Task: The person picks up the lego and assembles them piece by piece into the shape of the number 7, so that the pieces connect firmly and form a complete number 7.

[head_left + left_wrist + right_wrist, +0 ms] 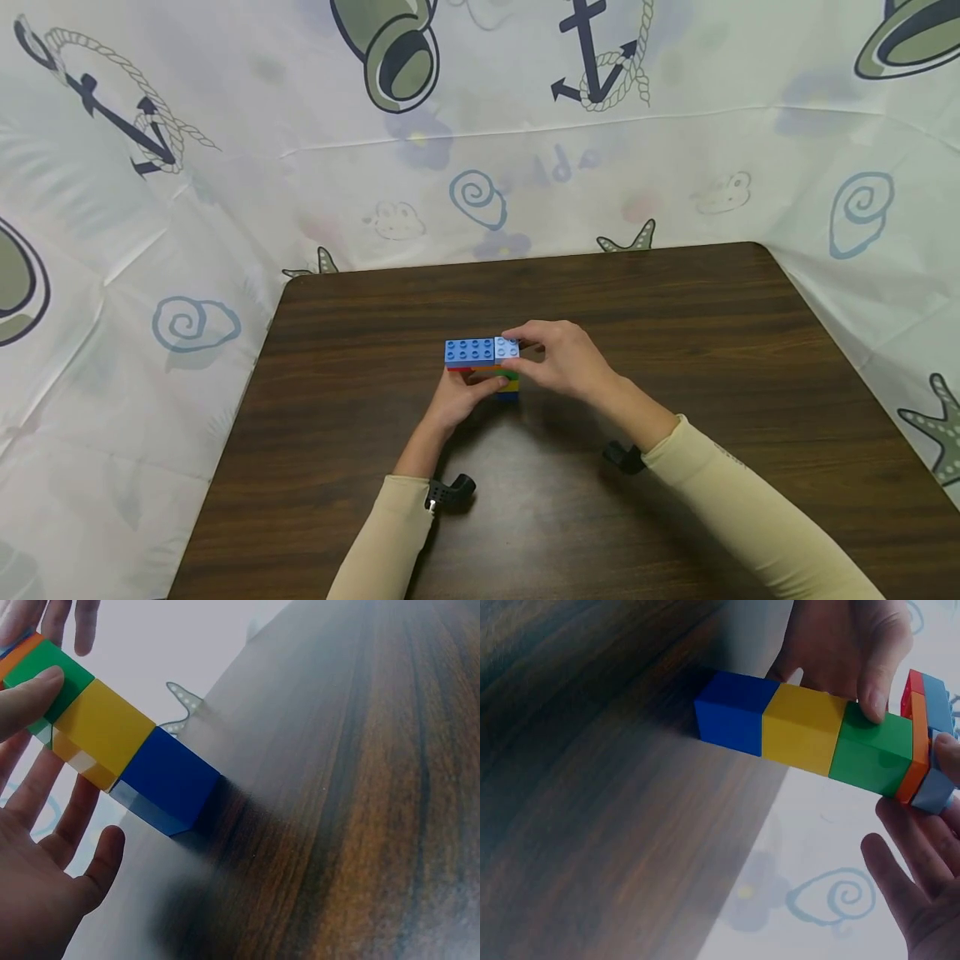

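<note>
A column of toy building bricks stands on the table: a dark blue brick (735,712) at the bottom, then a yellow brick (801,729) and a green brick (870,754). Above these lie a thin orange brick (916,769) and a red brick (910,694), reaching out to the left. On top sit a long blue brick (469,352) and a small light blue brick (506,348) side by side. My left hand (455,400) grips the column, thumb on the green brick. My right hand (567,360) pinches the small light blue brick at the top right end.
The dark wooden table (337,433) has a far edge close to a white printed cloth (525,183) hanging behind and at the sides. Black wrist straps with cameras (453,492) sit on both forearms.
</note>
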{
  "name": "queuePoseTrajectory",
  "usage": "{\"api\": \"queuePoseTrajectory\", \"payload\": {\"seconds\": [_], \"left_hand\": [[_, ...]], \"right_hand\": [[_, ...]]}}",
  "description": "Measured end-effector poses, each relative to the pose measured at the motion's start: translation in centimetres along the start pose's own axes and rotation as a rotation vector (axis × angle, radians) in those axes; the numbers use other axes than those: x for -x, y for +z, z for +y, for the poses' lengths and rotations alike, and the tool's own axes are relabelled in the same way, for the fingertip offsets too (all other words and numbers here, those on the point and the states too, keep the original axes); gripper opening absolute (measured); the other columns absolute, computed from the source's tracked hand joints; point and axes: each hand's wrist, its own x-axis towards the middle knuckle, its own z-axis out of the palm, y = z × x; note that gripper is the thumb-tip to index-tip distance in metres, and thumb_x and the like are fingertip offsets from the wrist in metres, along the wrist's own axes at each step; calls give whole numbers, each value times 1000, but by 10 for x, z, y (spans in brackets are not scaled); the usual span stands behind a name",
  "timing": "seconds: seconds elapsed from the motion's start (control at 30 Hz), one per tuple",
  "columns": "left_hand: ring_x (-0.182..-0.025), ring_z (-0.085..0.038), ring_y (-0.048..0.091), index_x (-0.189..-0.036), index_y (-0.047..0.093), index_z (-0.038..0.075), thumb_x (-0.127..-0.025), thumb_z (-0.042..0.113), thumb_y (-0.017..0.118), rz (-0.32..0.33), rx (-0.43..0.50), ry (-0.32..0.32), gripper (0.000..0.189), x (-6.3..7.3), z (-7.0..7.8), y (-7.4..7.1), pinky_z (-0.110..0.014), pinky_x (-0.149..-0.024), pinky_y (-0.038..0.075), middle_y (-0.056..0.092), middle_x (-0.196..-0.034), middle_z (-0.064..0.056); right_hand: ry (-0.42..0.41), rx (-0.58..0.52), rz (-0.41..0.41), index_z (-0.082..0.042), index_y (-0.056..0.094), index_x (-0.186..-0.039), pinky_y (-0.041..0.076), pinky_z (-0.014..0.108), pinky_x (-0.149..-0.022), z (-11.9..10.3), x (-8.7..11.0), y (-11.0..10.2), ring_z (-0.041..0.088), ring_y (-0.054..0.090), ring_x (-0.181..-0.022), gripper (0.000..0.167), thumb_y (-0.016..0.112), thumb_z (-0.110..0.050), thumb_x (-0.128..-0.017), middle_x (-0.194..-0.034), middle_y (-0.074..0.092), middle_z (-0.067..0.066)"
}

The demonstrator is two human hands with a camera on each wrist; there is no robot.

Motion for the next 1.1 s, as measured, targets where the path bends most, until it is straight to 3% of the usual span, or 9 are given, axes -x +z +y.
{"api": "queuePoseTrajectory", "payload": {"seconds": [0.3, 0.47, 0.6, 0.7, 0.87, 1.0, 1.1], "left_hand": [[-111, -35, 58, -128, 54, 0, -87, 4, 73, -50, 1, 15, 45, 0, 2, 0, -39, -92, 49, 62, -120, -15], [-112, -25, 54, -132, 52, -4, -93, 35, 66, -89, 88, -1, 57, 0, 4, 3, -40, -102, 38, 60, -123, -12], [-117, -22, 48, -132, 51, -5, -93, 57, 54, -55, 151, -40, 73, -5, 8, 13, -47, -111, 25, 57, -127, -12], [-122, -25, 43, -131, 50, -1, -91, 66, 46, -34, 121, -96, 79, -10, 8, 20, -49, -113, 20, 50, -132, -14], [-121, -27, 39, -129, 48, 2, -91, 63, 39, -26, 63, -125, 72, -15, 7, 25, -47, -111, 20, 41, -132, -14], [-111, -23, 43, -122, 50, -2, -94, 53, 36, -45, 57, -49, 63, -17, 8, 26, -41, -104, 27, 46, -120, -15], [-109, -19, 44, -128, 48, -4, -97, 46, 34, -79, 55, 6, 60, -18, 8, 26, -36, -103, 28, 48, -120, -13]], "right_hand": [[37, 46, -42, -14, 71, -119, 55, 33, -76, -3, -2, -2, 12, 69, -90, 41, 80, -32, -83, -108, 72, 1], [49, 53, -52, -14, 71, -119, 55, 35, -78, -2, -3, -2, 15, 69, -91, 41, 80, -32, -83, -109, 72, 2], [41, 69, -40, -15, 71, -119, 55, 36, -76, -2, -3, -3, 16, 70, -89, 41, 79, -35, -84, -108, 72, 1], [41, 84, -33, -18, 71, -119, 54, 37, -74, -1, -3, -3, 15, 70, -86, 41, 79, -37, -83, -104, 73, -1], [42, 87, -31, -19, 71, -120, 54, 36, -71, -1, -3, -3, 13, 70, -83, 42, 79, -38, -83, -100, 74, -3], [39, 80, -36, -17, 70, -120, 54, 37, -71, 0, -3, -2, 14, 70, -81, 43, 79, -36, -83, -98, 74, -2], [41, 80, -41, -17, 70, -121, 53, 36, -69, 0, -2, -1, 14, 70, -80, 43, 79, -36, -83, -95, 74, -2]]}}
